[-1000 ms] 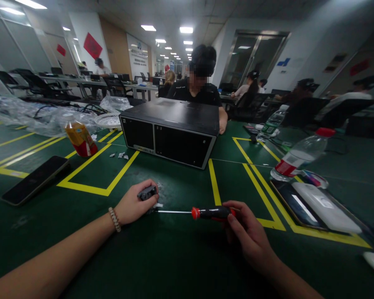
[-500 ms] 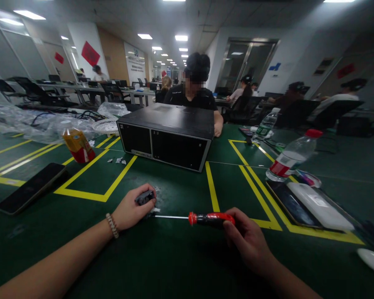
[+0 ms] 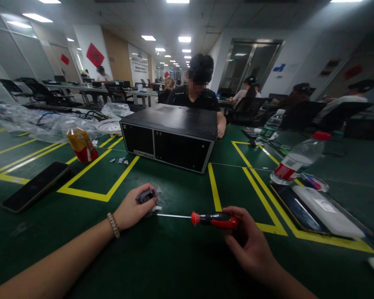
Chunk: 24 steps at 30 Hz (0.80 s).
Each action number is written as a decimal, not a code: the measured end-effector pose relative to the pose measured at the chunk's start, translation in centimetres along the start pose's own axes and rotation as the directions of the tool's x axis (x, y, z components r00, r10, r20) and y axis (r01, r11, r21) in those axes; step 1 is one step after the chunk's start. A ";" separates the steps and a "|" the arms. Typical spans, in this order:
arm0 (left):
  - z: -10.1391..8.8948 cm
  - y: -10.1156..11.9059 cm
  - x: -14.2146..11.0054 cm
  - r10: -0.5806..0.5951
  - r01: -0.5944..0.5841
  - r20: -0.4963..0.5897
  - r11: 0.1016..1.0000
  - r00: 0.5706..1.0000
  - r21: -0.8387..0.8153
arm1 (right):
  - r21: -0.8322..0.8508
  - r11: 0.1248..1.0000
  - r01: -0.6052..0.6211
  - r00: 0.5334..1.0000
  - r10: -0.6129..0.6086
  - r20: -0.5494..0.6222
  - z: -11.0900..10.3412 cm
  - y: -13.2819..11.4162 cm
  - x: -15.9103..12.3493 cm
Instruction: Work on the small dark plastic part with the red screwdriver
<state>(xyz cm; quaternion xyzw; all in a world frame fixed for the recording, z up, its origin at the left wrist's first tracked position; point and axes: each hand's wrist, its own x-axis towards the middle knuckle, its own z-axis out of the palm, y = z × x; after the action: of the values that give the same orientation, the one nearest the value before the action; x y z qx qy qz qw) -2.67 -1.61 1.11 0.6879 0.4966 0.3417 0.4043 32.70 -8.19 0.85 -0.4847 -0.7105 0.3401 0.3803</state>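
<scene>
My left hand [image 3: 137,209], with a beaded bracelet at the wrist, is closed around a small dark grey part [image 3: 146,196] just above the table. The part's exact kind is not clear, as my fingers cover much of it. My right hand [image 3: 247,236] has its fingers at the end of the red and black handle of a screwdriver [image 3: 213,220], with the thumb lower down. The bright shaft runs level to the left, and its tip meets the part at my left hand. A small white scrap [image 3: 157,208] shows beside that spot.
Beyond my hands a black computer case [image 3: 174,120] lies on the green table, a person [image 3: 195,93] behind it. Left are a phone [image 3: 35,187], a drink bottle [image 3: 81,143] and torn scraps [image 3: 121,160]. Right are a red-capped bottle [image 3: 299,160] and more phones [image 3: 299,209].
The screwdriver handle has turned about its axis, showing its red side differently. My right thumb has moved down from the handle. My left hand keeps its hold, and the view has shifted slightly.
</scene>
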 end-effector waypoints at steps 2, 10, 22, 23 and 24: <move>0.0 0.0 0.0 0.003 -0.003 -0.002 1.000 1.000 0.000 | -0.004 1.000 -0.017 1.000 0.017 0.006 0.0 -0.3 0.0; 0.1 -0.2 0.1 0.029 -0.029 -0.017 1.000 0.999 -0.006 | -0.068 0.996 -0.059 0.998 0.058 -0.015 -0.2 -0.6 0.5; -0.1 0.1 0.0 -0.006 0.006 0.021 1.000 1.000 -0.008 | 0.070 0.992 -0.104 0.990 0.110 -0.086 0.2 0.0 0.4; -0.1 0.2 0.0 -0.004 0.004 0.016 1.000 1.000 -0.006 | 0.071 0.993 -0.099 0.991 0.105 -0.079 0.2 0.1 0.4; -0.1 0.2 -0.1 -0.001 0.001 0.010 1.000 1.000 -0.003 | 0.065 0.993 -0.094 0.992 0.099 -0.073 0.2 0.1 0.4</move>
<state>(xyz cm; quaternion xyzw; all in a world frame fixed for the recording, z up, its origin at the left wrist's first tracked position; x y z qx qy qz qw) -2.65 -1.70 1.32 0.6888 0.4944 0.3386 0.4081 32.50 -7.82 0.72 -0.5192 -0.6606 0.3610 0.4046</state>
